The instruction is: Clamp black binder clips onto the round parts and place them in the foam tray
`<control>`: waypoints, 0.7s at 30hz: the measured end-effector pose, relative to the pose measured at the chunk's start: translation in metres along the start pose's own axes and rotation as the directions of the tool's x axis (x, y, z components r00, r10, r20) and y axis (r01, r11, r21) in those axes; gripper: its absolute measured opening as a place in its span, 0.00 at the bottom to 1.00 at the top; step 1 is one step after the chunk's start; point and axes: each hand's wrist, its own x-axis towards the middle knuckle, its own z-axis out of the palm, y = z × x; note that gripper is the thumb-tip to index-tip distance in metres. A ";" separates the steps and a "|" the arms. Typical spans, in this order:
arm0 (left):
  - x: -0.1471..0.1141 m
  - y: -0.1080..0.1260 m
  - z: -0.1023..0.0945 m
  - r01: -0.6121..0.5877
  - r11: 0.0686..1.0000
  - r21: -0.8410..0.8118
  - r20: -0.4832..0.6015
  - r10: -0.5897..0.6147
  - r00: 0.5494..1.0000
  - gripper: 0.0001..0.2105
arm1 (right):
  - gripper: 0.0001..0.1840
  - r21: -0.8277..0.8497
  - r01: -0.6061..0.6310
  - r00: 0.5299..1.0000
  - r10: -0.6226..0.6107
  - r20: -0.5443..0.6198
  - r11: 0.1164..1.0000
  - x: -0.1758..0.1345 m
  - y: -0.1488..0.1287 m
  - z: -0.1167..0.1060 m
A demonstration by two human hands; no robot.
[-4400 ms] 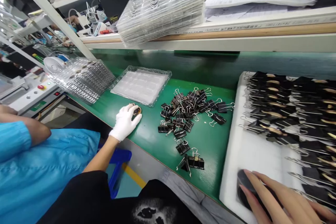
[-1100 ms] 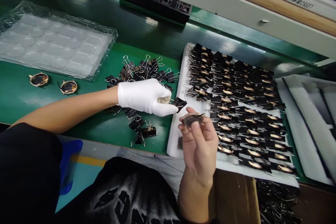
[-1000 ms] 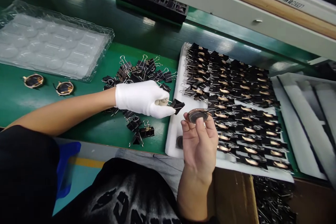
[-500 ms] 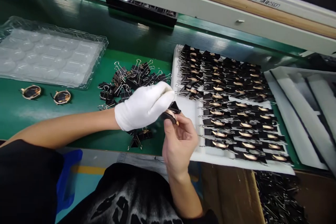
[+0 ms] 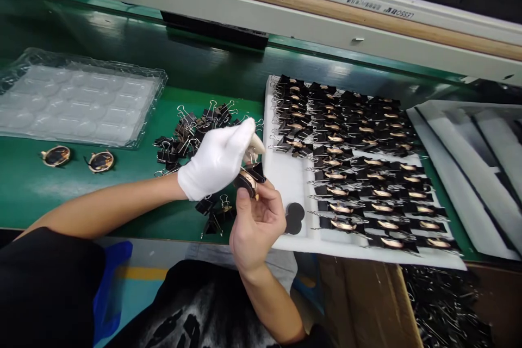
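Observation:
My left hand (image 5: pixel 218 160), in a white glove, is closed round the wire handles of a black binder clip (image 5: pixel 256 172). My bare right hand (image 5: pixel 259 223) pinches a round gold-rimmed piece (image 5: pixel 247 180) with a black disc against its face. The clip sits at the piece's edge; whether its jaws grip it is hard to see. Behind the glove lies a heap of black binder clips (image 5: pixel 196 128), partly covered by my hand. A few more clips (image 5: pixel 214 217) lie below my left wrist. Two similar round gold-rimmed pieces (image 5: pixel 57 156) rest at the left.
A white foam tray (image 5: pixel 289 171) at the right bears rows of clipped gold-rimmed pieces (image 5: pixel 338 209) and black discs (image 5: pixel 294 217). A clear plastic tray (image 5: pixel 81 98) lies at the left. Foam sheets (image 5: pixel 460 174) stand far right, above a box of clips (image 5: pixel 444 304).
My hands have moved slightly left with the round piece, and the clip's wire handles now show between them. The black discs on the foam tray have come into sight. The view has shifted a little.

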 end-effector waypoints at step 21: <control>0.032 -0.021 -0.016 -0.146 0.985 0.090 -0.052 0.151 0.987 0.25 | 0.18 0.215 -0.301 0.941 0.325 -0.090 0.929 0.010 0.007 0.017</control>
